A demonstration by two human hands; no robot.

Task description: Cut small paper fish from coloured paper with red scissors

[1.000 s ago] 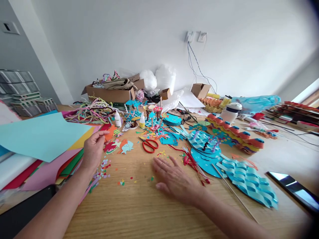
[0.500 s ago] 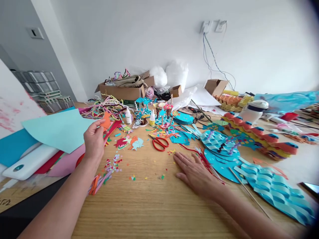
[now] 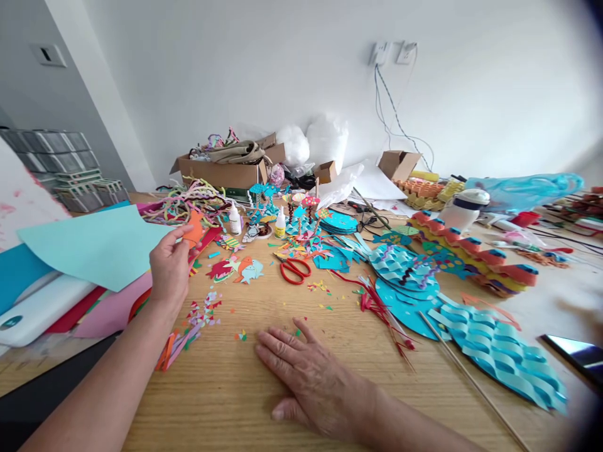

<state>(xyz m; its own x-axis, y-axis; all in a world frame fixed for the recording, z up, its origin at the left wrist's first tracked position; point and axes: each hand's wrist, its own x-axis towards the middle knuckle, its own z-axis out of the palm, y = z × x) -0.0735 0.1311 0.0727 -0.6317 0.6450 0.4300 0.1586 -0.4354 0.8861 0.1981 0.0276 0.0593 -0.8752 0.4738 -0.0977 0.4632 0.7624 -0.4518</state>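
Note:
My left hand (image 3: 170,267) pinches an orange paper fish (image 3: 195,230) between thumb and fingers, raised over the left side of the table. My right hand (image 3: 308,376) lies flat, palm down, on the wooden table (image 3: 226,408), fingers spread and holding nothing. Small green and yellow paper scraps (image 3: 241,336) lie just left of its fingertips. Red-handled scissors (image 3: 295,271) rest beyond it, with several cut paper fish (image 3: 250,270) to their left. Lilac and red scraps (image 3: 205,311) are scattered beside my left forearm.
Two glue bottles (image 3: 235,220) stand behind the paper fish. Woven blue paper (image 3: 506,351), a thin stick (image 3: 471,380) and a painted egg carton (image 3: 475,254) lie on the right. A cardboard box (image 3: 221,172) sits against the wall; light-blue paper (image 3: 94,245) is on the left.
My right hand has moved left and nearer across the table, away from the red strips. My left hand still holds the orange fish. The view has shifted slightly right.

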